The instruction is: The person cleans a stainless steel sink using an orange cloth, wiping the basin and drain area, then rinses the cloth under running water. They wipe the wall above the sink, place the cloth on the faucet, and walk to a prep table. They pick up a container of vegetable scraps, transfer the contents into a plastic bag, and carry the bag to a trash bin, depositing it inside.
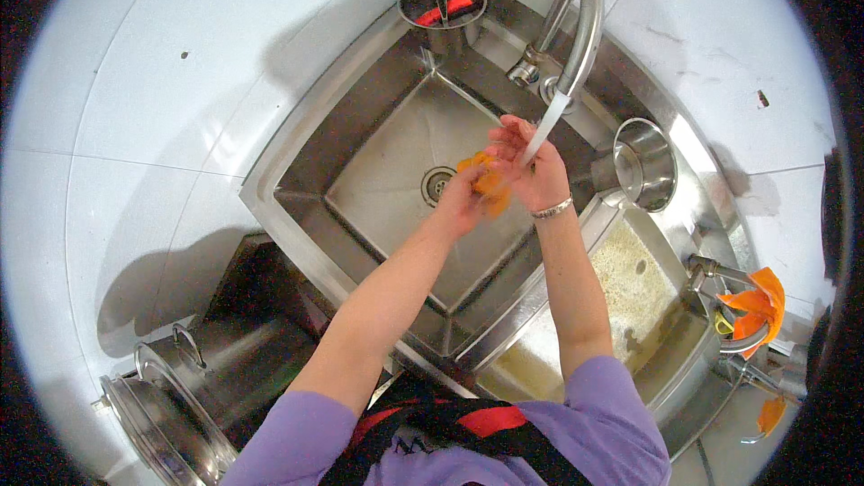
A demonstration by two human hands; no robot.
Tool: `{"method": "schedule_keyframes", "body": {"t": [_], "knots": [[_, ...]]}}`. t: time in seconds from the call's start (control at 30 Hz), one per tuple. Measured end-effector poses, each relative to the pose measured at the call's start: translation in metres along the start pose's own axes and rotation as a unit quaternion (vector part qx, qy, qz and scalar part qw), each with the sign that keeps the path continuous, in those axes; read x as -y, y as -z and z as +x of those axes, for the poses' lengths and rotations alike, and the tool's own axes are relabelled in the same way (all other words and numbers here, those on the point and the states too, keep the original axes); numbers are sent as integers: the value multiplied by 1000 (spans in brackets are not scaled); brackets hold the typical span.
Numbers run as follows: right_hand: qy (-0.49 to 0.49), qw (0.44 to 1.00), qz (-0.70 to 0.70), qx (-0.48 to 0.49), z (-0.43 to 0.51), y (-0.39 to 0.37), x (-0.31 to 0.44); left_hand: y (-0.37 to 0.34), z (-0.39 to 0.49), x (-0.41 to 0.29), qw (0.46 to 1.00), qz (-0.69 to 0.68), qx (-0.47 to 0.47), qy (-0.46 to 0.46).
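Over a stainless steel sink basin (378,142), water runs from the curved faucet (586,34) onto my right hand (536,165), which is palm up with its fingers slightly bent and a bracelet at the wrist. Close on its left, my left hand (466,196) holds an orange cloth (493,185), blurred and bunched. The cloth lies near or against the right fingers; whether they grip it too cannot be told. The drain (439,185) shows beside my left hand.
A metal container (442,27) with a red item stands at the back corner. A steel pot (644,165) sits on the right ledge. The second basin (634,283) holds cloudy, foamy water. Another orange cloth (759,307) hangs on a faucet at the right. Large steel vessels (196,405) stand lower left.
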State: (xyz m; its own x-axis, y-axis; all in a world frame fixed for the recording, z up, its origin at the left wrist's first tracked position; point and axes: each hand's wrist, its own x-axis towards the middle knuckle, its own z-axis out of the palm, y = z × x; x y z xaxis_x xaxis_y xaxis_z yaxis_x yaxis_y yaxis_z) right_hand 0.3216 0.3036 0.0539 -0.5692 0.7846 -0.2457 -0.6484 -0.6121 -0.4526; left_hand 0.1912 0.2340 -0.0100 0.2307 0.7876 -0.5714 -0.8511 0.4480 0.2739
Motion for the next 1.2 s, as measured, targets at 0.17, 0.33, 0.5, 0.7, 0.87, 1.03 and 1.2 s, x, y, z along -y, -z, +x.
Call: {"method": "schedule_keyframes", "body": {"t": [0.17, 0.33, 0.5, 0.7, 0.87, 1.03, 1.2], "knots": [[216, 783, -556, -175, -2, 62, -21, -15, 13, 10, 999, -2, 26, -24], [-85, 925, -285, -236, -10, 103, -22, -3, 20, 24, 996, 76, -36, 12], [87, 848, -456, -258, -31, 75, -54, 76, 29, 25, 976, -61, -208, -37], [93, 658, -727, -175, -42, 58, -138, 111, 19, 69, 988, -115, -91, -44], [36, 592, -756, -278, 5, 148, -95, 41, 14, 72, 991, -48, -118, -39], [187, 792, -550, -187, -36, 16, -155, 90, 15, 16, 991, -43, -43, -123], [12, 709, -648, -278, 9, 86, -112, 42, 0, 61, 987, 111, -55, -98]]}}
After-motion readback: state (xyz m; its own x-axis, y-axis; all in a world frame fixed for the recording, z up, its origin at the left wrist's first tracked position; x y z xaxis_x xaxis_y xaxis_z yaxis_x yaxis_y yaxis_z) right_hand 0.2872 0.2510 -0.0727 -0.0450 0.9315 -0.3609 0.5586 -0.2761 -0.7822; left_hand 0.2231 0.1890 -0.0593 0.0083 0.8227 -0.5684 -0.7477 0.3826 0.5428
